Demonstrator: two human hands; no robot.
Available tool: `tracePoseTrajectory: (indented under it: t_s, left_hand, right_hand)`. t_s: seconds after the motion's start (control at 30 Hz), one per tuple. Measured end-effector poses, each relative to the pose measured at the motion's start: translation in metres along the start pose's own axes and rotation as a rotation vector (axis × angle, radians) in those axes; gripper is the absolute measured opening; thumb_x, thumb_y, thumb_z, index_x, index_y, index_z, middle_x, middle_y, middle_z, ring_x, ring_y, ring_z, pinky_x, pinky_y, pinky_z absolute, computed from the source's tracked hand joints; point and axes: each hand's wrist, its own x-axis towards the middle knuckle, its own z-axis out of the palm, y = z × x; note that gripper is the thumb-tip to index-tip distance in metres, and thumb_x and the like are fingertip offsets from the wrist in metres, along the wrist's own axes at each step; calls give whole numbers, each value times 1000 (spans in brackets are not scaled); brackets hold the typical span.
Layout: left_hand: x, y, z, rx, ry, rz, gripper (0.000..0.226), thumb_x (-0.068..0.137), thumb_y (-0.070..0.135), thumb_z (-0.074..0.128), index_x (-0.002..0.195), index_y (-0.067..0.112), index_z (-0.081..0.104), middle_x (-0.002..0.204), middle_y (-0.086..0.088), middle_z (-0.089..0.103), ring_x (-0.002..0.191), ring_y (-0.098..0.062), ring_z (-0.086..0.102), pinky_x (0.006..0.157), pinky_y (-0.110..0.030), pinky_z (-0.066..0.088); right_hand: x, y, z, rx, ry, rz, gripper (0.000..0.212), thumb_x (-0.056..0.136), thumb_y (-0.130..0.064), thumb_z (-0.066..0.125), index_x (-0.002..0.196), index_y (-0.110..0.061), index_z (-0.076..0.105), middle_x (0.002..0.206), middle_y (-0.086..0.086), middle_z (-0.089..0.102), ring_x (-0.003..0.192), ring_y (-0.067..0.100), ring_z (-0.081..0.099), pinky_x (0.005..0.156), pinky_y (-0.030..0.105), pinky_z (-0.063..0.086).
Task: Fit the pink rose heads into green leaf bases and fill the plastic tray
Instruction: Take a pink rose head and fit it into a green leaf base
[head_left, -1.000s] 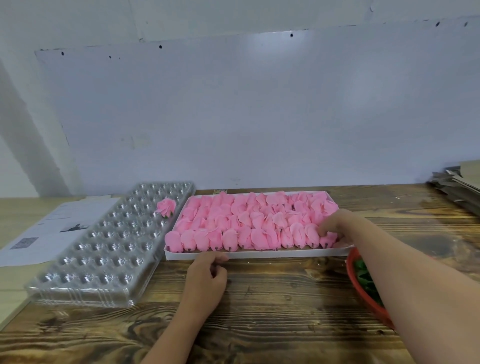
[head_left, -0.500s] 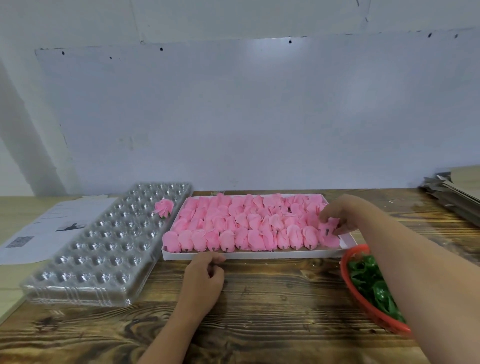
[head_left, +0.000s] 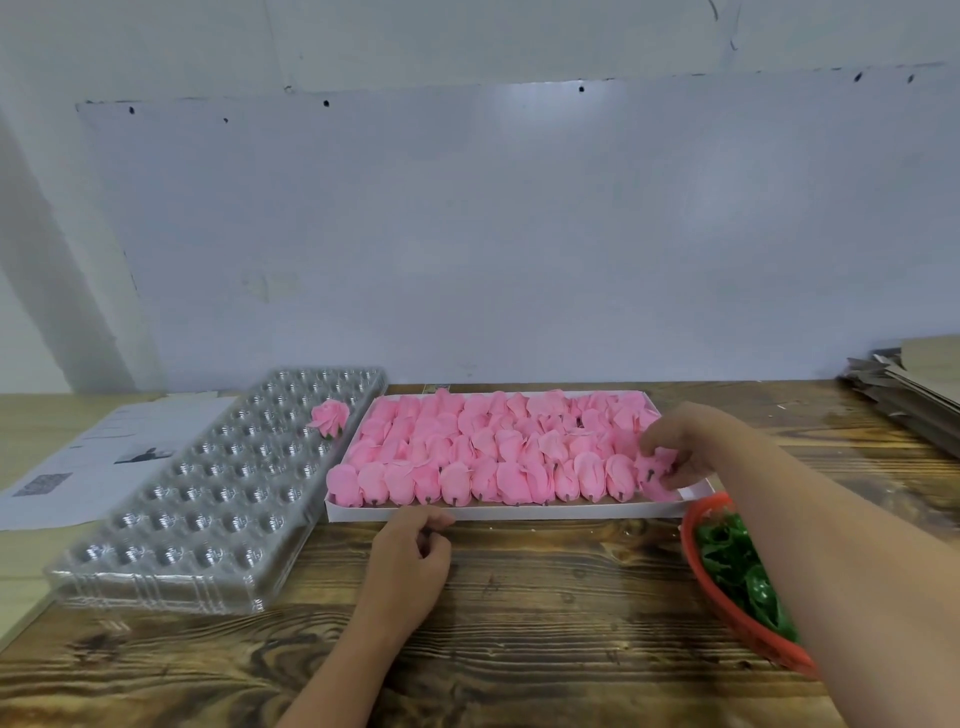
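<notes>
— So what had changed in that last second, from the head camera?

— My right hand (head_left: 675, 447) had come up off the near right corner of the white box (head_left: 498, 512). A second earlier it was pressed down among the flowers; now it had one pink rose head (head_left: 655, 467) lifted clear of the row, dark stub showing underneath. I judged that as the pick done, with the fitting into a leaf base yet to come.

— How was that hand set?

— Fingers and thumb curled round the rose head, pinching it just above the box's corner.

— And the left?

— My left hand (head_left: 413, 553) had not moved. It lay on the wooden table (head_left: 519, 649), fingers loosely curled and holding nothing, fingertips touching the box's front wall.

— Where were the green leaf bases (head_left: 737, 566)?

— Heaped in the red basket (head_left: 693, 540), just below my right forearm, near the box.

— And the tray?

— The clear plastic tray (head_left: 208, 499) sat left of the box, touching it, with a single finished rose (head_left: 329, 417) in a far cell. Nearly every cell remained unfilled, so the job had barely begun.
</notes>
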Motion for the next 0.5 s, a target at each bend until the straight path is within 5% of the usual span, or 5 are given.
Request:
tracePoseTrajectory:
  t_s: [0.23, 0.5]
  left_hand:
    - [0, 0, 0, 10, -10, -2, 32, 90, -2, 64, 101, 28, 68, 95, 12, 65, 86, 4, 56, 71, -6, 44]
    - [0, 1, 0, 4, -16, -7, 33, 90, -2, 63, 101, 28, 67, 97, 12, 65, 88, 6, 57, 73, -7, 45]
  right_hand:
    - [-3, -3, 3, -45, -52, -9, 51, 96, -4, 56, 142, 2, 37, 93, 23, 54, 45, 28, 68, 38, 27, 51]
    - [2, -3, 12, 8, -53, -32, 72, 92, -2, 62, 153, -4, 24, 141, 31, 45, 77, 33, 72, 73, 39, 63]
